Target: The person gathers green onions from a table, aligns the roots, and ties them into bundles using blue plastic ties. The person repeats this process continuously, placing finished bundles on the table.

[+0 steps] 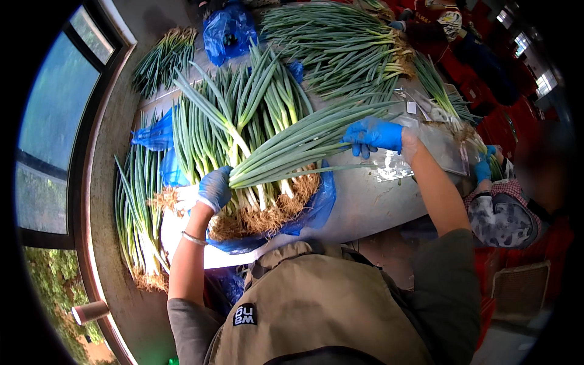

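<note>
A bunch of green onions (292,149) lies slantwise across the middle, its roots to the left and its leaves to the right. My left hand (215,188), in a blue glove, is wrapped round its white stems just above the roots. At the leaf end, my right hand (372,137), also blue-gloved, has its fingers curled against the leaf tips. Under the bunch stands a big pile of green onions (204,137), roots toward me, resting on blue plastic sheeting (325,194). One loose green onion stalk (234,131) lies on top of that pile.
More green onions (340,52) fill the far table, with others (137,225) along the left wall. A blue plastic bag (228,33) stands at the back. Clear plastic bags (441,143) lie on the metal table (365,207). A co-worker's gloved hand (483,169) is at the right.
</note>
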`<state>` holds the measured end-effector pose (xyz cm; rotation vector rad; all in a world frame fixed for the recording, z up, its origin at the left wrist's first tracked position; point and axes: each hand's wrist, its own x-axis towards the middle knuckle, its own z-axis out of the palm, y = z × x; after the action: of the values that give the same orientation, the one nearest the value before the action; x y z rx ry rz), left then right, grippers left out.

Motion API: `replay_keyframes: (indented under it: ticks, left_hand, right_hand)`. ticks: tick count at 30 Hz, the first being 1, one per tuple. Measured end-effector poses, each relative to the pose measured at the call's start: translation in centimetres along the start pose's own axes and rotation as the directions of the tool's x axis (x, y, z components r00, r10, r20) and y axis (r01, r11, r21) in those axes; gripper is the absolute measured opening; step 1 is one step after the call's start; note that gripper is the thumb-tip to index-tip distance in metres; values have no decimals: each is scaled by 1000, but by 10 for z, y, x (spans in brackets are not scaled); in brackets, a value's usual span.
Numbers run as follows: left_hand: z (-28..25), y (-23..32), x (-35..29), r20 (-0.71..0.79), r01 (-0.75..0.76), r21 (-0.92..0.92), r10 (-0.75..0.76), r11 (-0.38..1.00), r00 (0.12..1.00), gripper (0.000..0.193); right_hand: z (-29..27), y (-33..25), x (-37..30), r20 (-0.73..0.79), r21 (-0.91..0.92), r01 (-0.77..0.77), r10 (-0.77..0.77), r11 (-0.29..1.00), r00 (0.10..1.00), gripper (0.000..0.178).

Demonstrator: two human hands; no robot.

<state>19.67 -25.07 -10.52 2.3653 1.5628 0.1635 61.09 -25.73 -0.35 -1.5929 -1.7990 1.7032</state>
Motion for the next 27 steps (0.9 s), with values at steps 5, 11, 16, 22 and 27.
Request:
replay_keyframes:
  ticks: [5, 11, 16, 22, 27]
  left_hand:
    - [15, -3, -5, -101, -82, 52, 86, 995, 991, 27]
    - [20, 1, -11, -193, -83, 74, 96, 994, 976, 24]
    - [23, -3, -12, -212, -102, 115, 125, 988, 969, 27]
    - [29, -9, -14, -207, -104, 146, 134, 984, 969, 23]
    - [22, -1, -9, -262, -195, 162, 233, 967, 937, 20]
  right_hand:
    - [35, -11, -12, 138, -180, -109, 135, 978, 981, 31]
    - [120, 48, 0, -6, -208, 411, -421, 888, 907, 26]
    - [74, 116, -43, -462, 886, 461, 6, 55, 887, 31]
    - [65, 5, -62, -569, -637, 313, -703, 705, 426, 20]
    - [59, 7, -15, -102, -971, 35, -538, 238, 837, 12]
